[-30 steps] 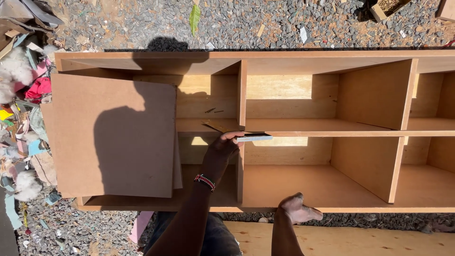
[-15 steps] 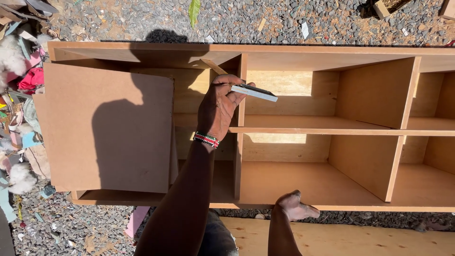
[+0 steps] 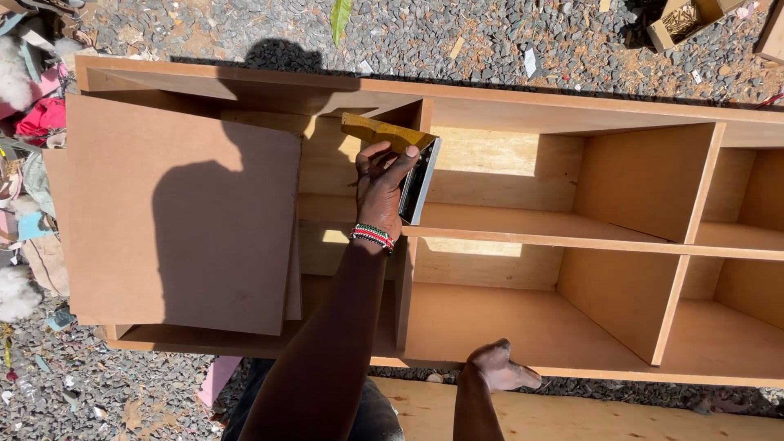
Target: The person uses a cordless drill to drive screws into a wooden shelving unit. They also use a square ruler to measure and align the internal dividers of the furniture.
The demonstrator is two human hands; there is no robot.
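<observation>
My left hand [image 3: 382, 184], with a beaded bracelet at the wrist, grips a try square [image 3: 392, 133] that has a yellow wooden stock and a metal blade. The square sits against the top of the upright divider [image 3: 404, 286] of a brown wooden shelf unit [image 3: 572, 114] lying on its back. The blade points down along the divider, towards the middle shelf [image 3: 572, 233]. My right hand [image 3: 500, 371] rests on the unit's near edge with its fingers loosely spread and holds nothing.
A loose brown board [image 3: 180, 212] covers the unit's left compartments. Grey gravel [image 3: 490, 37] lies all around, with rags and scraps [image 3: 24, 147] at the left and a small wooden box [image 3: 682, 20] at the top right. A pale plank [image 3: 621, 412] lies along the near side.
My left hand has carried the try square from the middle shelf up to the divider's top and turned it from lying flat to pointing downward. My right hand has stayed put.
</observation>
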